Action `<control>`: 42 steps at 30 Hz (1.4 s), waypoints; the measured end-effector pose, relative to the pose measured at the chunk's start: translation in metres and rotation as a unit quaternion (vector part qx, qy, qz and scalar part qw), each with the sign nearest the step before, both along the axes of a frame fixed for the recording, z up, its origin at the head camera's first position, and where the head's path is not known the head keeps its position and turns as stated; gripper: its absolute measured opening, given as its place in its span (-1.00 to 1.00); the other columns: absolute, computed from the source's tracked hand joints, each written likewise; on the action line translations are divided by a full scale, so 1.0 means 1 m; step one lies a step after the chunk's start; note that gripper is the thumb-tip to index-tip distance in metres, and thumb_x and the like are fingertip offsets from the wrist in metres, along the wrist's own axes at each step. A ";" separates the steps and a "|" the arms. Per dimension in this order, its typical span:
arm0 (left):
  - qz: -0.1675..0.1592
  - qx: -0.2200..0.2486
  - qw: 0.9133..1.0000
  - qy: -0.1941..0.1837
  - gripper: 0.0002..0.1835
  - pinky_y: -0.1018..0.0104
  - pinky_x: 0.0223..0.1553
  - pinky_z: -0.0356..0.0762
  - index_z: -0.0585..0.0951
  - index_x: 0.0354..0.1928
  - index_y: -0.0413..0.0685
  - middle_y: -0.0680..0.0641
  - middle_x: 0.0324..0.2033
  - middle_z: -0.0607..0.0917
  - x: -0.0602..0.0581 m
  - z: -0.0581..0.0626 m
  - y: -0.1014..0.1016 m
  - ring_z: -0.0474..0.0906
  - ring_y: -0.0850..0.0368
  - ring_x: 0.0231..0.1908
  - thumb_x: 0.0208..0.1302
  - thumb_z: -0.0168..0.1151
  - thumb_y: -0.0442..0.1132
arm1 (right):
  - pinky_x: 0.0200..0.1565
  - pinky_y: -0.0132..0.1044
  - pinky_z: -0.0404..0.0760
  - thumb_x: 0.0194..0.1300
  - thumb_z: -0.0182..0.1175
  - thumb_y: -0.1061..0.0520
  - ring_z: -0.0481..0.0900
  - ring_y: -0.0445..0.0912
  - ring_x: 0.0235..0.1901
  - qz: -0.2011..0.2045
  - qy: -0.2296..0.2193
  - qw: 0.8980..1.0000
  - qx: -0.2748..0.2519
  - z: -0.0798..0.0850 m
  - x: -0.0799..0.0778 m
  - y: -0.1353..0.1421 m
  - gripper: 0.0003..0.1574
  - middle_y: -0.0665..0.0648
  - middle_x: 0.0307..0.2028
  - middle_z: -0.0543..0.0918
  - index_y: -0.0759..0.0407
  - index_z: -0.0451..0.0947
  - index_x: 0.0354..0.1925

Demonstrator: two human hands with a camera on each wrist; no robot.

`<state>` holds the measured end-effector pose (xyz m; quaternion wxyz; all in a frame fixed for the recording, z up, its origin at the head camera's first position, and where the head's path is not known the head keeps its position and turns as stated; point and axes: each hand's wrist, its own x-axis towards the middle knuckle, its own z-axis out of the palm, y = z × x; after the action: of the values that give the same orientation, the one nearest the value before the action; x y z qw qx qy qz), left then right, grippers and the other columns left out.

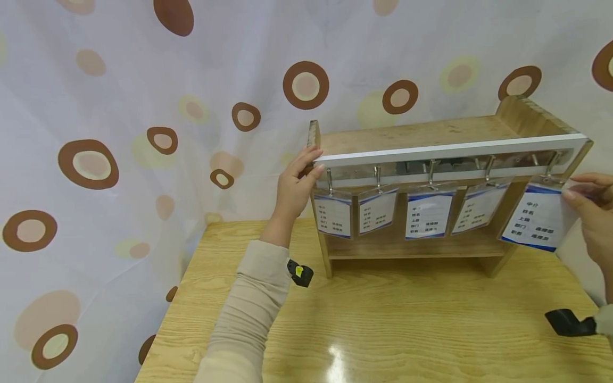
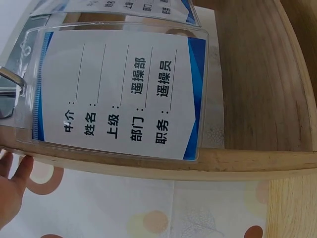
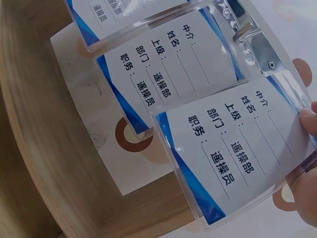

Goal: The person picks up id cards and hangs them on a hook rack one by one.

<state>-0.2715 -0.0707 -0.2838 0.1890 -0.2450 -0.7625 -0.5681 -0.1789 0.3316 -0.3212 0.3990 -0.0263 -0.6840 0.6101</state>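
A small wooden shelf stands on the table, with a metal hook strip along its upper front. Several clear badge holders with white and blue cards hang from the hooks. My left hand grips the shelf's upper left corner, beside the leftmost badge holder. At the other end, my right hand pinches the upper right edge of the rightmost badge holder between thumb and fingers. That holder tilts at the last hook; whether the hook passes through its slot I cannot tell. Its neighbour hangs at an angle.
The wood-grain table extends in front of the shelf. Behind it hangs a pale curtain with brown circles. A raised wooden side borders the shelf top at the right. Black wrist mounts sit at both sleeves.
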 end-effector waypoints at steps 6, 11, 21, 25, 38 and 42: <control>0.021 -0.014 1.000 -0.004 -0.62 0.46 -0.04 0.29 0.45 0.05 -0.11 0.03 0.15 0.32 0.002 -0.001 0.001 0.22 0.26 0.10 0.17 0.09 -0.21 | -0.48 -0.64 0.26 0.10 0.00 0.49 0.32 -0.26 -0.49 0.012 -0.014 0.999 -0.028 0.001 -0.004 0.002 -0.69 -0.08 -0.51 0.48 0.26 0.56 -0.26; 0.034 -0.014 0.999 -0.005 -0.63 0.47 -0.07 0.32 0.47 0.04 -0.07 0.05 0.15 0.33 0.003 -0.001 0.001 0.27 0.24 0.05 0.16 0.11 -0.18 | -0.47 -0.65 0.26 0.10 0.07 0.41 0.33 -0.29 -0.50 0.028 -0.004 1.000 -0.008 0.000 -0.006 0.005 -0.76 -0.08 -0.51 0.47 0.23 0.57 -0.27; 0.037 0.002 0.999 0.003 -0.67 0.47 -0.08 0.34 0.50 -0.03 -0.22 -0.12 0.11 0.36 0.013 0.008 0.006 0.35 0.10 0.03 0.13 0.13 -0.30 | -0.38 -0.70 0.25 0.17 -0.04 0.43 0.33 -0.34 -0.44 -0.024 -0.048 0.994 0.091 -0.002 -0.004 0.011 -0.61 -0.20 -0.45 0.43 0.16 0.51 -0.08; 0.051 -0.008 0.999 0.003 -0.69 0.46 -0.07 0.33 0.49 -0.05 -0.28 -0.18 0.10 0.36 0.027 0.019 0.008 0.34 0.05 0.04 0.14 0.11 -0.37 | -0.43 -0.73 0.30 0.18 -0.03 0.40 0.38 -0.39 -0.46 0.019 -0.048 0.996 0.074 -0.002 -0.003 0.014 -0.61 -0.18 -0.43 0.44 0.13 0.51 -0.07; 0.043 -0.012 0.999 0.023 -0.66 0.45 -0.05 0.32 0.50 -0.01 -0.13 -0.05 0.11 0.37 0.003 -0.003 0.003 0.33 0.18 0.04 0.15 0.12 -0.22 | -0.51 -0.71 0.34 0.16 0.04 0.30 0.40 -0.40 -0.48 0.096 -0.037 0.994 0.046 -0.003 -0.004 0.022 -0.69 -0.15 -0.46 0.44 0.04 0.55 -0.16; 0.042 -0.012 0.999 0.031 -0.66 0.45 -0.06 0.33 0.50 -0.01 -0.12 -0.04 0.11 0.37 0.004 -0.003 0.003 0.33 0.22 0.03 0.15 0.11 -0.21 | -0.52 -0.70 0.34 0.15 0.05 0.28 0.41 -0.41 -0.51 0.105 -0.029 0.993 0.054 -0.004 -0.004 0.023 -0.71 -0.16 -0.48 0.46 0.05 0.56 -0.18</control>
<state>-0.2680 -0.0679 -0.2868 0.2332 -0.2328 -0.7726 -0.5427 -0.1831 0.3545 -0.3248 0.3135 0.0491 -0.7263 0.6097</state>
